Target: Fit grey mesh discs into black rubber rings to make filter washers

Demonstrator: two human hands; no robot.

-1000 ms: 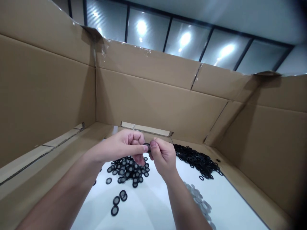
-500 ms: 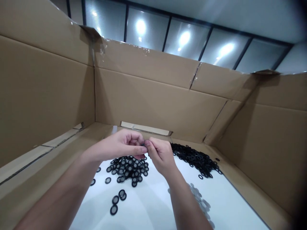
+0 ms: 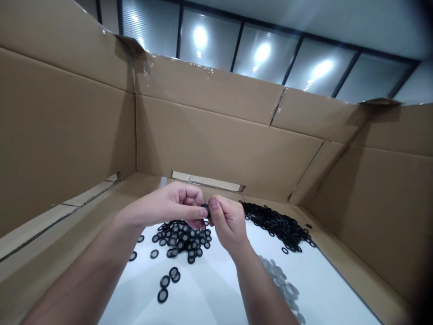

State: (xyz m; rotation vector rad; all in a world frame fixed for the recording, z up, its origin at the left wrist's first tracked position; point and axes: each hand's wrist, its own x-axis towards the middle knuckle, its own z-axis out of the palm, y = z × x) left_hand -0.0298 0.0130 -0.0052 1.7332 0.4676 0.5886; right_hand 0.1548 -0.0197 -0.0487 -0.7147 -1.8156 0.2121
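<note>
Between my two hands, above the white surface, is a small black rubber ring (image 3: 205, 208), mostly covered by fingers. My left hand (image 3: 182, 205) pinches it between thumb and fingertips. My right hand (image 3: 227, 219) is closed with its thumb pressed at the ring's right side; whether a mesh disc sits in it is hidden. Below my left hand lies a pile of black rings with grey mesh centres (image 3: 184, 239). Plain black rings (image 3: 277, 225) are heaped beyond my right hand. Loose grey mesh discs (image 3: 279, 280) lie beside my right forearm.
Tall cardboard walls (image 3: 209, 135) enclose the white board (image 3: 209, 298) at the back and both sides. A few finished-looking rings with grey centres (image 3: 164, 281) lie apart at the front left. A slot (image 3: 206, 180) is cut low in the back wall.
The black ring shows more between my fingertips now, and my right thumb has shifted slightly right. The whole view has moved a little.
</note>
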